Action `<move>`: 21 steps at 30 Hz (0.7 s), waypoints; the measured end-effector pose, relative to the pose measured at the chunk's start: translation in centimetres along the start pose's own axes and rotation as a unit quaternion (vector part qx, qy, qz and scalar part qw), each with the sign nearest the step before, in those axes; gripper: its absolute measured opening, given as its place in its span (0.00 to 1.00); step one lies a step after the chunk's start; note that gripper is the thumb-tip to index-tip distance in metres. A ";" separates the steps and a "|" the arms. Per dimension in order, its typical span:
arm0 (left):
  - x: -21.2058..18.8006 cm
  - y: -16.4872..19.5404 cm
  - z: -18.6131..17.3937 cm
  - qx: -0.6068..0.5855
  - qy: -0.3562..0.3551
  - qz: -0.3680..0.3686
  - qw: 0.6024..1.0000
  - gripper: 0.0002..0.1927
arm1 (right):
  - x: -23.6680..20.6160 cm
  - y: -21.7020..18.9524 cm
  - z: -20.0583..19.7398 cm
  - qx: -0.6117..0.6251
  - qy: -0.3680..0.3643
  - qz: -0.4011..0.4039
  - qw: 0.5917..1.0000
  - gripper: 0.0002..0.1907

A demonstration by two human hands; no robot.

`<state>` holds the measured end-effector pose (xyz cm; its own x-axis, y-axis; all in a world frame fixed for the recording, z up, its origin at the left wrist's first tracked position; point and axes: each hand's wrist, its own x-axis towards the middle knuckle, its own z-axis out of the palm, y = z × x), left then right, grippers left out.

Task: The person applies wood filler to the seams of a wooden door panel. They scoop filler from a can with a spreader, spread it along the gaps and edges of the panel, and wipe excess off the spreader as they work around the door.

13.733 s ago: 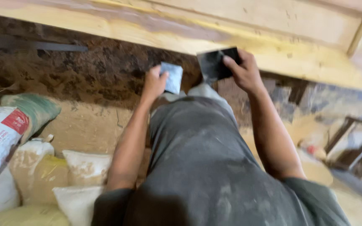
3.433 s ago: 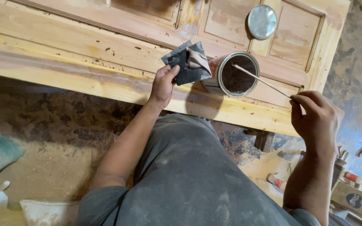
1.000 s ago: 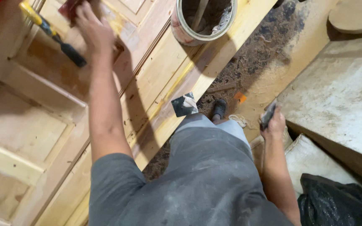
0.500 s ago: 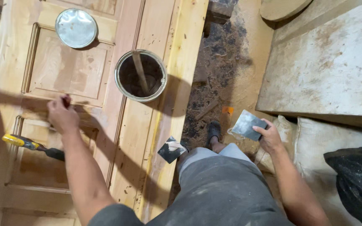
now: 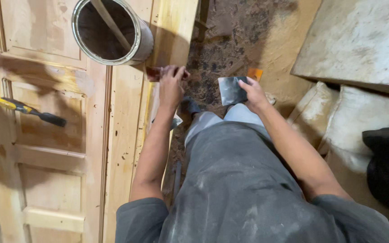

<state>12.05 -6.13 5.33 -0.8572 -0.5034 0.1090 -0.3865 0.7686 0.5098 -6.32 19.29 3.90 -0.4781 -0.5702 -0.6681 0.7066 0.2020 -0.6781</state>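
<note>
Wooden door panel [image 5: 127, 135] lies flat with a round open tin [image 5: 112, 30] on it, just beside which the left hand [image 5: 171, 85] pinches a small brown pad [image 5: 155, 72] at the door's edge, while the right hand [image 5: 254, 93] grips a grey metal scraper blade [image 5: 231, 90] over the dirt floor [image 5: 230, 40].

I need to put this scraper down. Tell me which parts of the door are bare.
Bare: the door stile between the can and the left hand's forearm, and the lower panels below the chisel. Crowded: the top, around the can, and the edge where the left hand presses a brown pad. The right hand holds the scraper.
</note>
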 end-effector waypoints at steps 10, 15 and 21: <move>1.9 -0.8 -0.9 -0.070 -0.015 -0.080 0.994 0.24 | 1.8 0.5 6.9 -0.103 -0.076 -0.066 0.990 0.09; 5.9 -1.2 1.0 0.047 0.036 -0.086 0.995 0.17 | 3.2 0.5 8.8 -0.135 -0.083 -0.083 0.984 0.07; 5.6 -1.7 2.0 0.054 0.083 -0.101 0.990 0.12 | 4.5 -0.2 9.8 -0.096 -0.117 -0.108 0.983 0.06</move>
<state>7.24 -9.47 3.31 -0.6942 -0.7025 0.1566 -0.5868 0.6784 0.4421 -3.50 8.83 4.05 -0.4567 -0.7793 -0.4291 0.4793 0.1908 -0.8567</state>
